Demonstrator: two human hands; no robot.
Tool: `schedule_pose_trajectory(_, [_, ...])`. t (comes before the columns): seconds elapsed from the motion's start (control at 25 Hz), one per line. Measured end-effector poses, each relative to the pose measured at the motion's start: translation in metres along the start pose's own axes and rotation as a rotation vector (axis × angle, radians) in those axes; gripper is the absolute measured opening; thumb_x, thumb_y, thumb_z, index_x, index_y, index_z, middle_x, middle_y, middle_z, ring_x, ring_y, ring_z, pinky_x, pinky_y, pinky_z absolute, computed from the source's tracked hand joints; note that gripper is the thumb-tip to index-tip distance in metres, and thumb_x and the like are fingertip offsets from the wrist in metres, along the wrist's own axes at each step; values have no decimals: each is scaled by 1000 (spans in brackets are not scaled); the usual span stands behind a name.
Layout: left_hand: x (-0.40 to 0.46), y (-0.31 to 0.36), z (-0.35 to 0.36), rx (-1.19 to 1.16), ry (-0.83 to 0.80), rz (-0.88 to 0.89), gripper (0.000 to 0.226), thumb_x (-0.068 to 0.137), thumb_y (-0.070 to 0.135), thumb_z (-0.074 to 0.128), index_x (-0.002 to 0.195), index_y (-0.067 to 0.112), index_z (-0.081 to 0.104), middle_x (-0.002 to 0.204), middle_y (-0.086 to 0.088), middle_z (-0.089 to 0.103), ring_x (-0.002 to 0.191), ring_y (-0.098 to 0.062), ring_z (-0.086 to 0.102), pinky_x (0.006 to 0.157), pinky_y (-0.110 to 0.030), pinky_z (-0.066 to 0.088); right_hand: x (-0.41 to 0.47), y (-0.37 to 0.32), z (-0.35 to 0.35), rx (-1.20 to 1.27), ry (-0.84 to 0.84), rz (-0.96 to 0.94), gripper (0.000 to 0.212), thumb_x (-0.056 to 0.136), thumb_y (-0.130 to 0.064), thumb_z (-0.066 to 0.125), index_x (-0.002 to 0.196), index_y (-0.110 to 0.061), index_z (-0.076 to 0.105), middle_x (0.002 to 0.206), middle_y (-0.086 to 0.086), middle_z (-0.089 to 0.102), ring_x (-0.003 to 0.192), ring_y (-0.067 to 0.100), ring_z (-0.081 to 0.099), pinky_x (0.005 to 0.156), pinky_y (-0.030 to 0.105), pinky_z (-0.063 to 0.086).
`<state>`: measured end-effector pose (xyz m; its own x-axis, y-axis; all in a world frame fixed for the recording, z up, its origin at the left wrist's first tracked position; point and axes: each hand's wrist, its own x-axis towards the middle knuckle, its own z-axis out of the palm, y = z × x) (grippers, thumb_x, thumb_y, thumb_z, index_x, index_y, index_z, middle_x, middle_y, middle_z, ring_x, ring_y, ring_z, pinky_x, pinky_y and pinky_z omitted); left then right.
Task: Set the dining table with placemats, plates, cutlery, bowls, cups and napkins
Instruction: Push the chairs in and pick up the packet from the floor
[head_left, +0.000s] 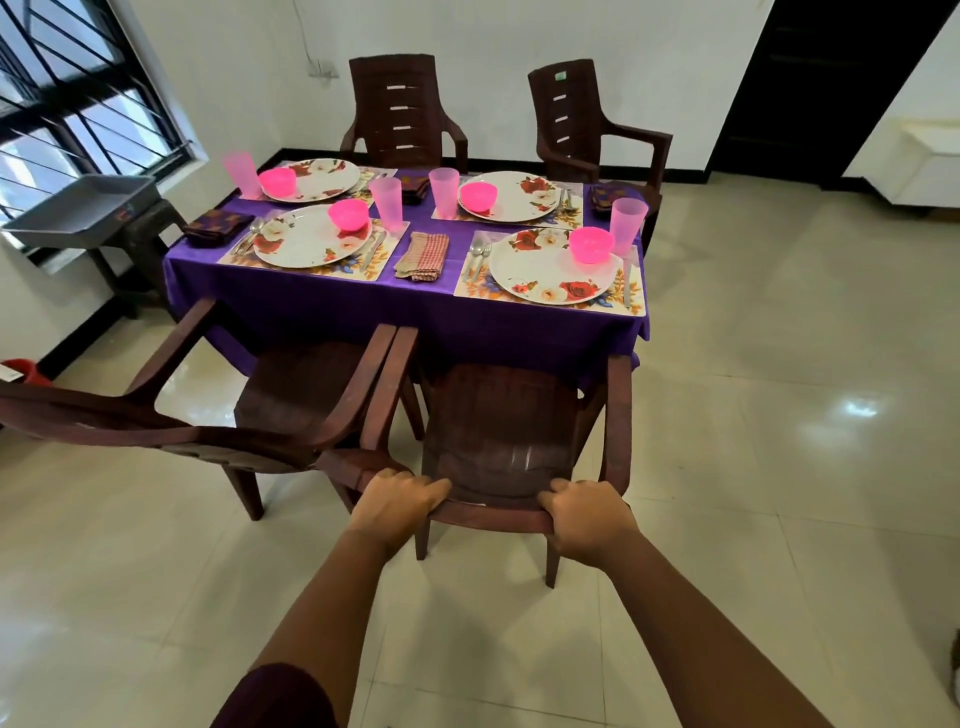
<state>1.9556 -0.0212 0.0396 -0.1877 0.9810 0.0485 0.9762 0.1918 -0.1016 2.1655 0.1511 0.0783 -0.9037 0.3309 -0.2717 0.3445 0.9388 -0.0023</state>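
both hands clasp the backrest top of the near right chair: the left grip and the right grip each curl their fingers over its rim. beyond it stands the purple-clothed table, carrying four floral plates on placemats, each with a pink bowl, a pink cup beside it, cutlery and folded napkins.

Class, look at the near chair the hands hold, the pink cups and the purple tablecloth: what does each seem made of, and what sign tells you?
Near chair: likely moulded plastic, brown and ribbed, in one piece.
Pink cups: translucent plastic; light passes through the walls.
Purple tablecloth: probably woven cloth with a slight sheen; it drapes over the edge.
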Motion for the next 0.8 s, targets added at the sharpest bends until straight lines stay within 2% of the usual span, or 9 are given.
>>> schedule_pose_trajectory(0.16, [0,3,0,-11,43,0,24,73,28,80,90,29,63,64,8,62,54,-14,61,54,-27,48,1,-1,-3,30,-5,12,38,92,-40,47,126,-25,54,115,1,58,101,24,60,84,36,52])
schedule_pose_trajectory(0.32, [1,0,6,-99,61,-67,30,66,41,80,89,32,63,69,14,65,58,-12,62,55,-25,49,4,1,-5,61,-43,12,44,87,-52,48,123,-26,51,115,-1,57,101,23,58,81,35,49])
schedule_pose_trajectory(0.4, [1,1,7,-116,54,-81,27,70,45,73,91,32,65,76,13,68,65,-13,65,59,-28,50,5,5,-5,81,-77,-1,45,85,-53,50,121,-26,50,114,-1,57,101,22,58,77,33,46])
schedule_pose_trajectory(0.48, [3,3,7,-133,114,-70,23,76,51,63,87,30,65,78,12,68,67,-14,65,61,-30,49,7,7,-5,106,-103,-14,45,85,-55,51,120,-27,50,113,-2,57,100,21,58,74,31,43])
schedule_pose_trajectory(0.56, [0,6,5,-135,155,-68,31,79,58,54,83,29,64,78,12,68,67,-15,64,61,-29,48,8,7,-3,114,-122,-14,47,84,-58,51,121,-28,50,114,-2,57,101,21,58,78,33,46])
schedule_pose_trajectory(0.64, [0,9,0,-118,145,-79,46,78,68,46,94,29,65,87,11,69,72,-15,64,65,-29,47,9,8,-2,121,-116,-20,50,84,-58,51,123,-27,49,116,-1,56,104,22,57,83,37,50])
schedule_pose_trajectory(0.72, [-3,11,-15,-113,-52,-79,80,72,86,35,124,29,58,111,9,66,91,-17,62,76,-32,47,10,9,-1,121,-128,-31,52,83,-57,52,125,-26,48,118,0,56,106,24,57,85,38,50])
schedule_pose_trajectory(0.8, [5,9,-42,-117,-401,-50,110,59,100,19,145,33,34,132,10,50,114,-18,52,94,-35,43,11,11,-1,244,-200,-49,63,78,-65,57,126,-25,49,119,0,54,107,24,56,88,39,51])
